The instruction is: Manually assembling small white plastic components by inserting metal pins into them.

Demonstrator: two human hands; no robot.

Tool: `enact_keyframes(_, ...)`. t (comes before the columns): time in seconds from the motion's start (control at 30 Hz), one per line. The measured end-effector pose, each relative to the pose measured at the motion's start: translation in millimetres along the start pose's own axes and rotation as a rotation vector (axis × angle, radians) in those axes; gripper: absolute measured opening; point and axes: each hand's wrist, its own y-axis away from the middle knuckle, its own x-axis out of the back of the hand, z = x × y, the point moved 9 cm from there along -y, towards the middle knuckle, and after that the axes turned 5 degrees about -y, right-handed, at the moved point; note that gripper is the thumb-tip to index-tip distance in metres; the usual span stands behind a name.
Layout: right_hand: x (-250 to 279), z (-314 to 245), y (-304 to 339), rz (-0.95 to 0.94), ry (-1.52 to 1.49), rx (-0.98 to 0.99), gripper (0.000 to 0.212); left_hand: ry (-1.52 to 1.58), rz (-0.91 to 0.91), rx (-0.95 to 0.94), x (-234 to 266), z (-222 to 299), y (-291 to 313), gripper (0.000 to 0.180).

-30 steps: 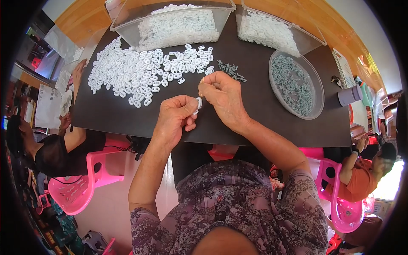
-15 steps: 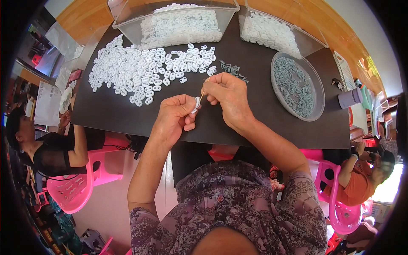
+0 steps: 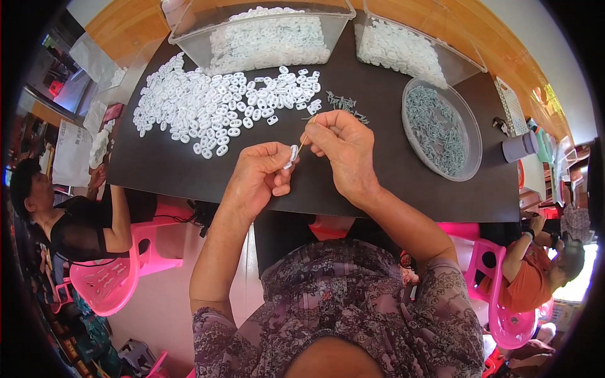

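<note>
My left hand [image 3: 258,173] pinches a small white oval plastic piece [image 3: 292,157] between thumb and fingers, above the near half of the dark table. In my right hand [image 3: 348,154] is a thin pale wooden stick [image 3: 304,145], gripped near its upper end. Its lower end meets or lies just beside the white piece; I cannot tell whether it enters a hole. Beyond my hands spreads a heap of white oval pieces with two holes each [image 3: 208,101]. A small group of grey screws [image 3: 345,104] lies just past my right hand.
Two clear bins, left [image 3: 189,47] and right [image 3: 460,57], hold more white pieces at the back. A round clear tray [image 3: 474,160] of grey screws sits to the right, near a lavender cup [image 3: 519,147]. People sit on pink chairs at left [image 3: 107,286] and right [image 3: 504,327].
My right hand has shifted slightly to the right with the stick, which still points at the white piece. My left hand stays almost where it was.
</note>
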Motion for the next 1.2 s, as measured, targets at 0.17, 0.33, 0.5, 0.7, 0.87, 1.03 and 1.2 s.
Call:
enact_keyframes(0.17,-0.2,0.7,0.5,-0.011,0.051,0.030,0.012,-0.001,-0.016,-0.001,-1.1,0.0,-0.4,0.019)
enact_keyframes(0.33,-0.9,3.4,0.4,-0.017,0.050,0.036,0.012,0.005,-0.002,0.011,-0.7,-1.2,-0.4,0.020)
enact_keyframes(0.5,-1.1,5.4,0.7,-0.016,0.055,0.037,0.013,0.006,-0.004,0.014,-0.4,-1.5,-0.9,0.020)
enact_keyframes(0.7,-3.0,5.6,1.7,-0.020,0.056,0.041,0.013,0.008,0.004,0.020,0.7,-2.2,-0.6,0.021)
enact_keyframes(0.87,-2.9,7.3,1.5,-0.017,0.053,0.043,0.013,0.021,-0.016,0.019,-0.1,-2.4,0.0,0.021)
enact_keyframes(1.03,-1.7,10.4,0.1,-0.015,0.018,0.005,0.013,0.012,-0.021,0.019,-0.4,-2.1,0.3,0.021)
enact_keyframes(1.2,-0.1,10.3,-0.3,0.002,0.005,-0.005,0.012,0.009,-0.010,0.010,0.0,-1.6,0.4,0.021)
